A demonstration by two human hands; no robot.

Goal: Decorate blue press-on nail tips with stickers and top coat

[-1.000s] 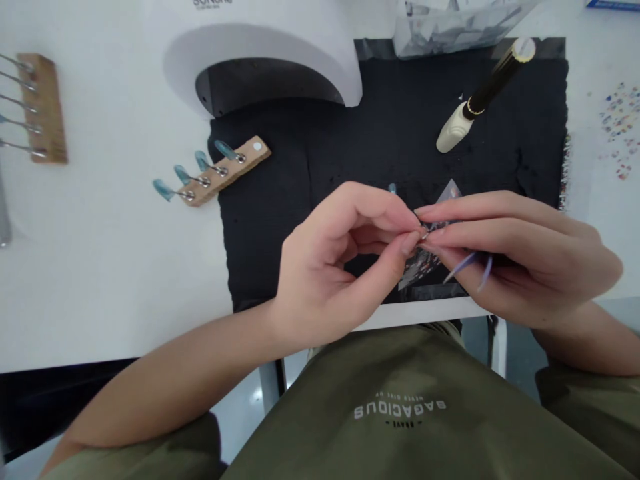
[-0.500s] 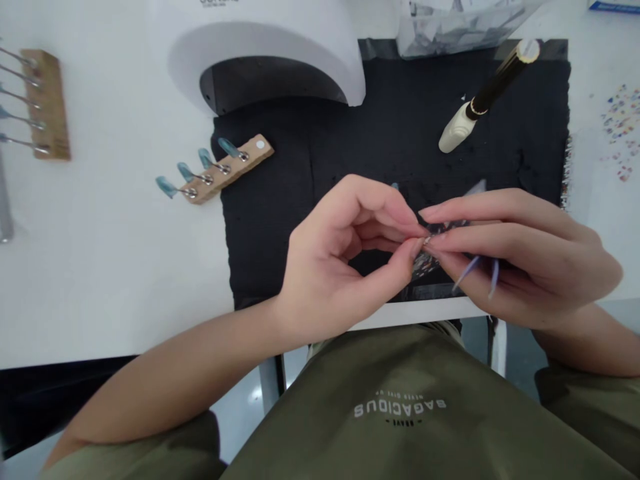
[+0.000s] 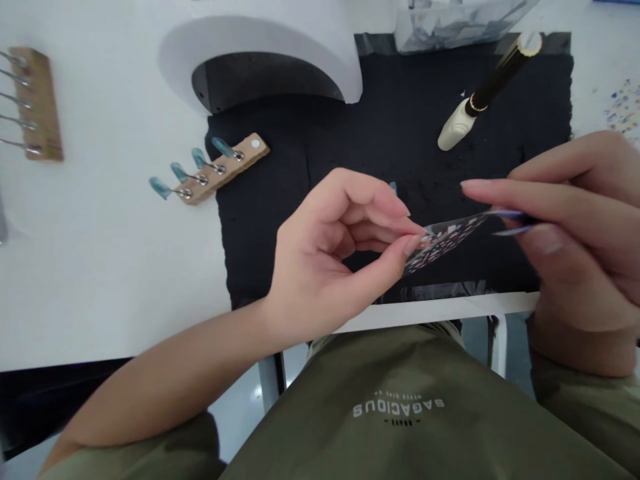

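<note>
Sitting in the left hand's (image 3: 320,267) thumb-and-finger pinch, the clear speckled sheet (image 3: 440,247) hung above the right half of the black mat (image 3: 270,233). Right hand (image 3: 590,247) gripped purple tweezers (image 3: 523,219), prongs apart, by the mat's right edge; contact with the sheet's end wasn't clear. Sheet looked near weightless, thin, flexible, probably slick and easy to crease; its edge seemed the best hold. Wooden strip (image 3: 227,168) with teal nail tips (image 3: 179,172) lay across the mat's left edge, cream bottle (image 3: 453,130) toward its far right, white arched device (image 3: 333,40) over its far-left corner. No readable label on bottle or device. Shirt (image 3: 400,367), past the mat's near edge: SAGACIOUS, BRAVE.
</note>
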